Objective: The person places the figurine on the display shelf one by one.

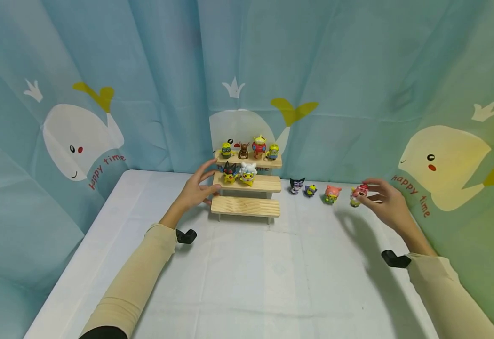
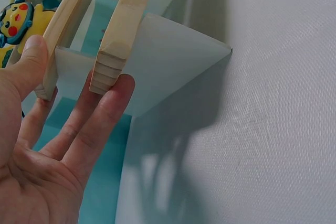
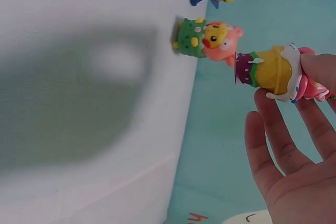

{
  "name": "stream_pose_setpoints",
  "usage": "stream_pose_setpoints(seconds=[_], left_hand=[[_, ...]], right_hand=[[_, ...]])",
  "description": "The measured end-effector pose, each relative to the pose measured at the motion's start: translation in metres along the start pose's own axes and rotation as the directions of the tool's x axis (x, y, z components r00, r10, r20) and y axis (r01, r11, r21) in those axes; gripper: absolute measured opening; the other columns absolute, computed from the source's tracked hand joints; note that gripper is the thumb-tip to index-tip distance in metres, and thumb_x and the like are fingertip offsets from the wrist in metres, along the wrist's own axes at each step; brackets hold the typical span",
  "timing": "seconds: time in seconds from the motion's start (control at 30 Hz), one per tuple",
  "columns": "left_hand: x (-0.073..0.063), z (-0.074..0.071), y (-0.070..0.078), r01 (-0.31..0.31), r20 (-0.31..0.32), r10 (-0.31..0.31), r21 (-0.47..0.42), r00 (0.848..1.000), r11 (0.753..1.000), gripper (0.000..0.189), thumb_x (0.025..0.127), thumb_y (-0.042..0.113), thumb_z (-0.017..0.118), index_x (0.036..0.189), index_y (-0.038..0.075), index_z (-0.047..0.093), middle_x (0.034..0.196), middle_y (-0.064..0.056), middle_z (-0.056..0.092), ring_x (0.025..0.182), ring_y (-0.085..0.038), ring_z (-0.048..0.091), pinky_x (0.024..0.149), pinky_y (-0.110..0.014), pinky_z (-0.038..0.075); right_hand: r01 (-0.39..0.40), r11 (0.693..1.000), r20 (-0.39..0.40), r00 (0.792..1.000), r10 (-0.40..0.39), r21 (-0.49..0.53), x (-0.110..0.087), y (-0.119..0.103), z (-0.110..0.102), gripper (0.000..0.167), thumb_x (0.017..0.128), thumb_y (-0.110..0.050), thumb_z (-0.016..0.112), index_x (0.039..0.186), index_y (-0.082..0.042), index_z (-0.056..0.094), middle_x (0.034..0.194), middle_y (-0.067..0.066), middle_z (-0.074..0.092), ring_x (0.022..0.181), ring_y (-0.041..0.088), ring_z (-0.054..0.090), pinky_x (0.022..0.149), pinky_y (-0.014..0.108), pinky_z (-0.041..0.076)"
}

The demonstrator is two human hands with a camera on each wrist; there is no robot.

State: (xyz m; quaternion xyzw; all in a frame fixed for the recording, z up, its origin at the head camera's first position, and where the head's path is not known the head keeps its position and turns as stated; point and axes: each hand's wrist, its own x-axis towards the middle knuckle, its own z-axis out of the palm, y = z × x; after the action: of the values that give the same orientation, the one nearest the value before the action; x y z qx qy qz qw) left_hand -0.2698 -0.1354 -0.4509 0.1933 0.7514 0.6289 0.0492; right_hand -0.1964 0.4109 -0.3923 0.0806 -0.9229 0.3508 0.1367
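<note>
A three-step display stand [image 1: 245, 205] with light wooden planks and pale side panels stands near the back of the table. My left hand [image 1: 195, 189] holds its left end; in the left wrist view the thumb lies at one plank [image 2: 68, 19] and fingertips touch the end of another plank [image 2: 113, 51]. My right hand [image 1: 386, 205] pinches a toy figurine [image 3: 273, 72] with a pink-red top, yellow middle and purple base, raised above the table at the right. Beside it stands a pink-headed figurine [image 1: 331, 194] with a green body.
Several figurines, including a brown one [image 1: 243, 150], line the top step; a dark-eared figurine [image 1: 229, 173] and a white-topped figurine [image 1: 248, 174] stand on the middle one. Right of the stand are a black-and-white figurine [image 1: 296, 186] and a small purple-yellow figurine [image 1: 310, 190]. A blue curtain [image 1: 166, 94] hangs behind.
</note>
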Motion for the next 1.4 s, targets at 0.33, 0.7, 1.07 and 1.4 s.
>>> stream_pose_setpoints(seconds=[0.33,0.7,1.07,1.4], left_hand=[[0.000,-0.001,-0.003,0.000,-0.001,0.000,0.009,1.000,1.000,0.077,0.100,0.021,0.070,0.160,0.047,0.028,0.165,-0.022,0.030,0.086,-0.030,0.075,0.063,-0.064,0.058],[-0.001,-0.002,-0.001,0.005,-0.004,-0.005,-0.003,1.000,1.000,0.077,0.099,0.024,0.072,0.158,0.050,0.030,0.164,-0.021,0.031,0.086,-0.029,0.075,0.063,-0.066,0.058],[0.000,-0.002,0.004,0.032,0.011,-0.032,-0.019,0.999,0.999,0.080,0.101,0.016,0.069,0.163,0.039,0.025,0.166,-0.022,0.026,0.090,-0.038,0.074,0.068,-0.073,0.054],[0.002,0.000,-0.004,-0.002,0.001,0.001,0.006,1.000,1.000,0.077,0.100,0.023,0.071,0.158,0.050,0.029,0.164,-0.022,0.030,0.088,-0.030,0.075,0.063,-0.065,0.058]], right_hand=[[-0.003,1.000,0.022,1.000,0.002,0.021,-0.003,-0.015,-0.001,0.046,0.095,-0.023,0.078,0.135,-0.010,0.060,0.119,0.003,0.068,0.087,-0.006,0.064,0.069,0.010,0.052],[0.073,0.996,0.019,0.997,-0.074,0.049,-0.001,-0.030,-0.001,0.044,0.092,-0.015,0.080,0.132,-0.008,0.061,0.115,0.011,0.073,0.087,-0.006,0.066,0.070,0.010,0.053],[0.084,0.995,0.045,0.995,-0.086,0.052,0.012,-0.056,0.010,0.045,0.094,-0.019,0.079,0.134,-0.011,0.060,0.123,0.020,0.069,0.089,-0.004,0.066,0.072,0.011,0.052],[0.123,0.987,0.070,0.989,-0.131,0.104,0.031,-0.086,0.032,0.045,0.094,-0.016,0.079,0.134,-0.011,0.061,0.125,0.016,0.069,0.092,0.004,0.067,0.076,0.012,0.053]])
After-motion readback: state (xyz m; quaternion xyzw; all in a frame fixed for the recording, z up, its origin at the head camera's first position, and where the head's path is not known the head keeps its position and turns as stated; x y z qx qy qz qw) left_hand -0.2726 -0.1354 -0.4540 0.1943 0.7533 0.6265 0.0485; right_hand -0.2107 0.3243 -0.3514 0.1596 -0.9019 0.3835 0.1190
